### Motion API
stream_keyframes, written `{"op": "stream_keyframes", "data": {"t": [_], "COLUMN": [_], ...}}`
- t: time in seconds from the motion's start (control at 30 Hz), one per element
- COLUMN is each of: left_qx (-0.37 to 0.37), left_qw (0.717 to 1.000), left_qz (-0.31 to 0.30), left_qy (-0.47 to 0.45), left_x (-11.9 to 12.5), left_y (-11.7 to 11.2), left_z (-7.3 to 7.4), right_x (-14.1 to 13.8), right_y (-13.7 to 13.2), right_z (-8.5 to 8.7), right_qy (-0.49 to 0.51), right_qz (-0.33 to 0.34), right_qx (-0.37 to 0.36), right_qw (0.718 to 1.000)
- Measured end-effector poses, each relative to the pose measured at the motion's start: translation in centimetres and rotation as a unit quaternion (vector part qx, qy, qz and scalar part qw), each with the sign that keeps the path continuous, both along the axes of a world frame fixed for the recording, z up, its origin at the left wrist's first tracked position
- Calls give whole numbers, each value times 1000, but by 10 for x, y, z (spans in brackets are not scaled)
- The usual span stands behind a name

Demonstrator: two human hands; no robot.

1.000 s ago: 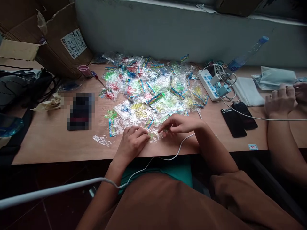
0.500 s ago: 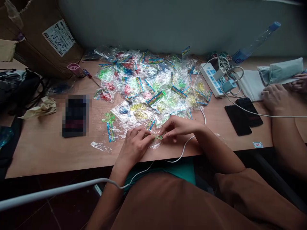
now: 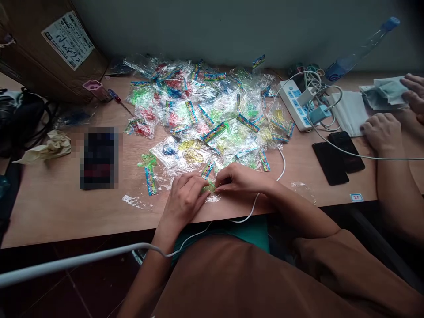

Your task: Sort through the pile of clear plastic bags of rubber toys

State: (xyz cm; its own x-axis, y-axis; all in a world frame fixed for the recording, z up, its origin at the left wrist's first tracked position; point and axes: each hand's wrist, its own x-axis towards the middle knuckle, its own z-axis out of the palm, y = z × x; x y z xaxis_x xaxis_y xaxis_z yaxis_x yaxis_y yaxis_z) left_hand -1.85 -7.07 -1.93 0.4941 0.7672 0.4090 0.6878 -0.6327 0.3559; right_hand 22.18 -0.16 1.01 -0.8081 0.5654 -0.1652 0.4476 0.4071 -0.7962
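My left hand point(image 3: 186, 197) and my right hand point(image 3: 239, 179) meet at the near edge of the wooden table point(image 3: 59, 207). Both pinch a small green item in a clear plastic packet point(image 3: 209, 189) between their fingertips. Just beyond them lies a big heap of clear packets with coloured header strips point(image 3: 205, 110), holding green, yellow, red and blue pieces. A loose packet with a blue strip point(image 3: 149, 176) lies left of my left hand.
Cardboard box point(image 3: 49, 48) at back left, a crumpled paper point(image 3: 49, 148), a blurred dark object point(image 3: 98, 158). At right: white power strip point(image 3: 294, 106), two black phones point(image 3: 338, 157), a water bottle point(image 3: 361, 46). Another person's hands point(image 3: 384, 130) handle folded cloth. A white cable point(image 3: 99, 258) crosses my lap.
My fingertips have drawn closer together on the small green item and packet. The view has tilted downward slightly. The other person's far hand has moved onto the folded cloth.
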Motion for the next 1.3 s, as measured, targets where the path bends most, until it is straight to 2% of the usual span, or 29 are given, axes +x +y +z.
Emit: {"op": "stream_keyframes", "data": {"t": [0.17,0.43,0.97,1.3], "left_qx": [14,14,5,-20], "left_qw": [1000,1000,999,1000], "left_qz": [1,-1,-4,0], "left_qy": [11,25,35,16], "left_x": [1,1,2,3], "left_y": [0,1,1,2], "left_z": [0,-1,-3,0], "right_x": [0,3,2,5], "right_y": [1,1,1,4], "right_z": [0,1,4,-3], "right_qy": [-2,35,13,48], "right_qz": [-3,16,12,10], "right_qx": [-5,-58,-12,-37], "right_qw": [1000,998,1000,998]}}
